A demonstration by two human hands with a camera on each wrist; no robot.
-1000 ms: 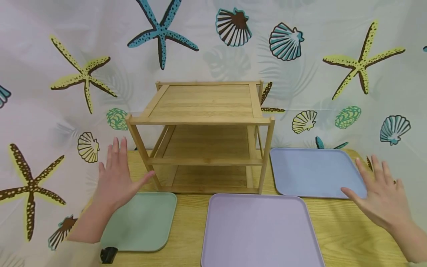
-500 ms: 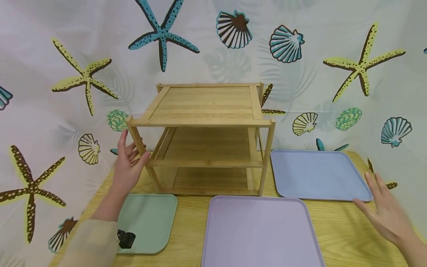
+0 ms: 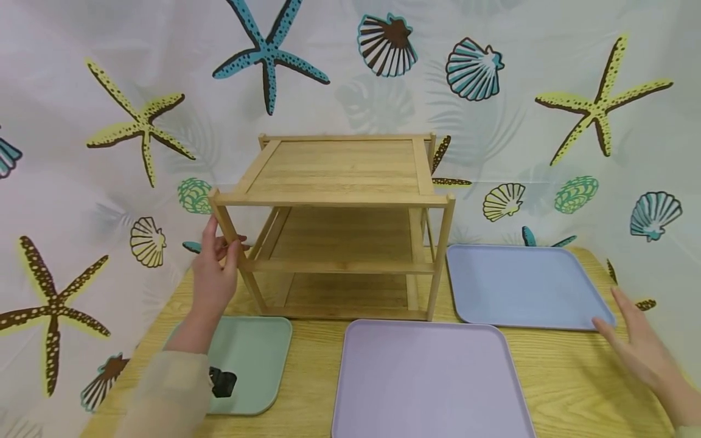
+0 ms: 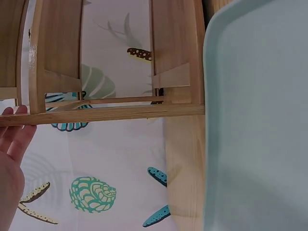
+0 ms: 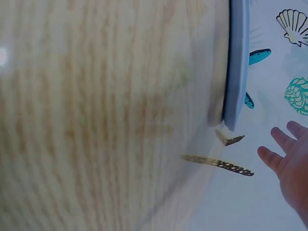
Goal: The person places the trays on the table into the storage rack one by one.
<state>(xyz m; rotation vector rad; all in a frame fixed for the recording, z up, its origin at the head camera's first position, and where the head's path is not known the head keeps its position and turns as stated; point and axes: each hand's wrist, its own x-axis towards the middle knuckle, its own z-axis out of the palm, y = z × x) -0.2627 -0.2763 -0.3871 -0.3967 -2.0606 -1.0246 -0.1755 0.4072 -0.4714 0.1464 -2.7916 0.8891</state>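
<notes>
A three-tier wooden shelf rack [image 3: 339,167] stands at the back middle of the table. My left hand [image 3: 210,283] grips its front left post, thumb on the near side and fingers reaching behind. The left wrist view shows the same hand [image 4: 10,168] at the post [image 4: 120,113], its fingertips curled over the wood. My right hand [image 3: 641,350] hovers over the right side of the table, near the corner of a blue tray [image 3: 526,286]. It holds nothing, and its fingers [image 5: 284,139] are spread in the right wrist view.
A green tray [image 3: 249,368] lies under the left forearm, and a purple tray [image 3: 427,377] lies front and centre on the wooden table [image 3: 312,371]. Behind and at the sides hangs a white curtain [image 3: 339,36] with starfish and shell prints.
My left hand has gone from open beside the rack to gripping its front left post. The right hand has drifted down and slightly right. Rack and trays stay in place.
</notes>
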